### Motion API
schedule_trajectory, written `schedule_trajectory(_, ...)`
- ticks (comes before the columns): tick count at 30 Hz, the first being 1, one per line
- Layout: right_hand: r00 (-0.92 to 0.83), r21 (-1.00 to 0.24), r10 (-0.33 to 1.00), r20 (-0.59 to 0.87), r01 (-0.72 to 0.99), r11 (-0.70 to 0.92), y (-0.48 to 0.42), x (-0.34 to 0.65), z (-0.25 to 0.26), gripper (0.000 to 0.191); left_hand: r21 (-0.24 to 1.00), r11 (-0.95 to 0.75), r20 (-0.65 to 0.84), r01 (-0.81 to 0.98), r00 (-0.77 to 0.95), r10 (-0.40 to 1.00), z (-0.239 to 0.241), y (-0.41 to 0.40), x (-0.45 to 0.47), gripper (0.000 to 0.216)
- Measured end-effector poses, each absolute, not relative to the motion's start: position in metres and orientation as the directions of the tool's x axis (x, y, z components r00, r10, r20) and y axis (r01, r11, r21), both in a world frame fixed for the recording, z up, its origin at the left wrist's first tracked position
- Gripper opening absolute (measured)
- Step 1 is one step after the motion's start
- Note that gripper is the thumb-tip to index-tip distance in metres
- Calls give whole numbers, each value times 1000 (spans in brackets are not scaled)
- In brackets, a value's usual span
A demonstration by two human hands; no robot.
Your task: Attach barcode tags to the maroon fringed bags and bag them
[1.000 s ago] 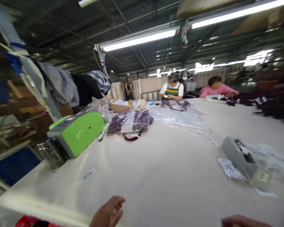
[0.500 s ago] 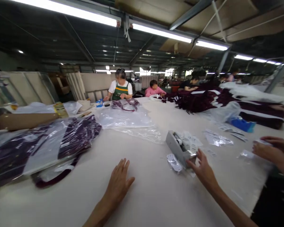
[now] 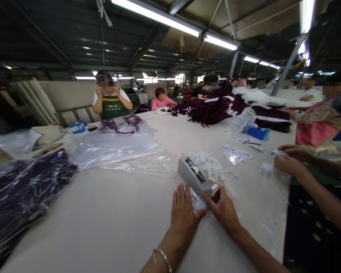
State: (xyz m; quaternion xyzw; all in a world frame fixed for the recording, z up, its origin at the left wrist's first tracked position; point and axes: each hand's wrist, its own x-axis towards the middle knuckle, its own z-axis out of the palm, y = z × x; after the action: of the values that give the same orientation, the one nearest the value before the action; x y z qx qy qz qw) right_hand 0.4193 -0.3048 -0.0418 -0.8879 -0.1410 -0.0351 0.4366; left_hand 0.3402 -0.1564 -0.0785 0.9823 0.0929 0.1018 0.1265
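A grey tape dispenser [image 3: 191,178] with a roll of tape in it stands on the white table [image 3: 102,216]. My right hand [image 3: 225,209] is at its front end, thumb on one side and fingers on the other. Beside the dispenser lies a small shiny plastic packet [image 3: 197,201]. My left hand [image 3: 184,214], with a bracelet at the wrist, lies flat against this packet, fingers stretched out and partly covering it. Behind the dispenser are several white printed labels [image 3: 213,174].
Bagged dark purple garments [image 3: 31,193] lie at left. Clear plastic bags [image 3: 119,148] are spread mid-table. More shiny packets [image 3: 235,153] and a blue packet [image 3: 257,132] lie to the right. A co-worker's hands [image 3: 290,161] work close by at the right edge. Dark garments [image 3: 218,110] are piled farther back.
My left hand has moved right across the table to the packet beside the dispenser. My right hand has closed around the dispenser's front end. The view has turned right.
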Motion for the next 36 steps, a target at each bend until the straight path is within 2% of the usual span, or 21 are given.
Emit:
schedule_trajectory(6,947,-770,236,219,316,-554,-320,441,-47,59,214,-964,277,158,937,216,-89,-171,365,84)
schedule_trajectory(14,954,-756,213,209,296,-584,-335,476,-41,53,206,-964,280,168,934,222,-89,-185,407,83)
schedule_trajectory(22,947,-770,230,224,317,-554,-355,514,-42,50,291,-943,148,163,966,212,-74,-201,438,89)
schedule_trajectory(28,946,-754,246,213,319,-574,-361,523,-48,52,408,-896,77,176,971,226,-47,-185,430,90)
schedule_trajectory(30,948,-755,243,204,311,-577,-360,520,-46,54,377,-897,56,232,961,272,-41,-166,415,84)
schedule_trajectory(32,951,-759,243,188,298,-579,-358,514,-44,55,292,-913,36,285,951,308,-40,-147,395,81)
schedule_trajectory(36,958,-759,220,184,281,-588,-354,504,-42,58,161,-952,-5,261,965,264,-51,-128,358,78)
